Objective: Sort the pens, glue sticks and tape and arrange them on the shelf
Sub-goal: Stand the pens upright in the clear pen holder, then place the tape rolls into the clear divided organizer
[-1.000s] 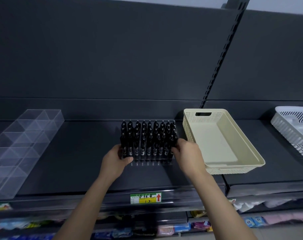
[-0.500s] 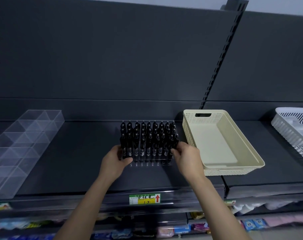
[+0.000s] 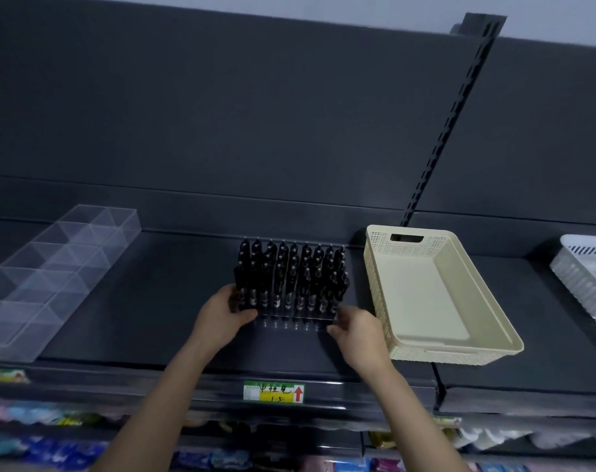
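Head view: I'm looking at the dark shelf (image 3: 136, 318), both arms reaching up to it. Dead centre sits the rack (image 3: 291, 324), a clear plastic stand, and it's packed with black pens (image 3: 289, 274) standing upright in rows, caps up, silver bands near the bottom. The rack is down flat on the shelf, its back row close to the rear wall.

My left hand (image 3: 221, 315) grips the rack's front left corner, fingers curled round the side against the outermost pens, thumb along the front edge. My right hand (image 3: 356, 332) is on the front right corner, fingers bent and pinching the clear base low down, below the pens.

Just right of the rack, close to my right wrist, there's the beige basket (image 3: 426, 294); it's tilted, its near end overhanging the front of the shelf, handle slot at the far end. Further right, cut off by the frame, a white basket (image 3: 586, 267) with something pale inside that I can't make out.

Off to the left, well apart from the rack, lies the divider tray (image 3: 51, 267), clear, split into compartments.

A slotted post (image 3: 453, 114) runs up the back wall behind the beige basket. On the shelf lip below my wrists, a green and yellow price tag (image 3: 273, 392) with a red arrow. Under that, blurred coloured packets (image 3: 51, 447) on the lower shelf.
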